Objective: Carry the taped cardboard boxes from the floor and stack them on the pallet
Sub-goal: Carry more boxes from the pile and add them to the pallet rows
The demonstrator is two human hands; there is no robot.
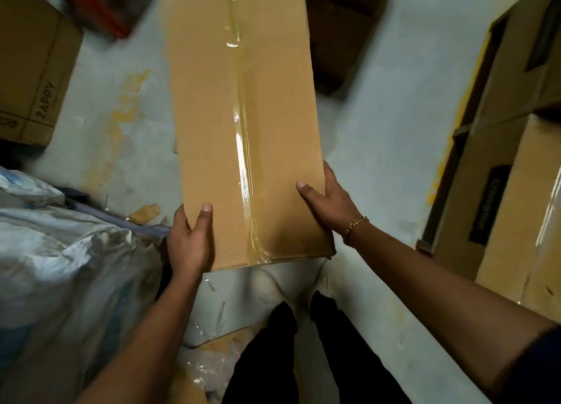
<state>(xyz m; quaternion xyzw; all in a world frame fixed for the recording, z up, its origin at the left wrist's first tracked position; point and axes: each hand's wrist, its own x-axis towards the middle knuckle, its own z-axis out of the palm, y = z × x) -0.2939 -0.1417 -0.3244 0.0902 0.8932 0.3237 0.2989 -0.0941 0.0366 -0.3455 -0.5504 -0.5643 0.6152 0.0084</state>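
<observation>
A long brown cardboard box (212, 115), sealed down its middle with clear glossy tape, is held off the floor in front of me. My left hand (189, 239) grips its near left corner, thumb on top and fingers hidden under the side. My right hand (326, 201), a gold chain at its wrist, grips the near right edge the same way. The box's far end runs past the top of the view. No pallet is recognisable in view.
A printed cardboard box (33, 66) sits at the left. More cardboard boxes (513, 167) are stacked along the right. White sacks (60, 267) lie at the lower left. Dark boxes (340, 30) stand at the back. My legs (303, 352) stand on pale floor.
</observation>
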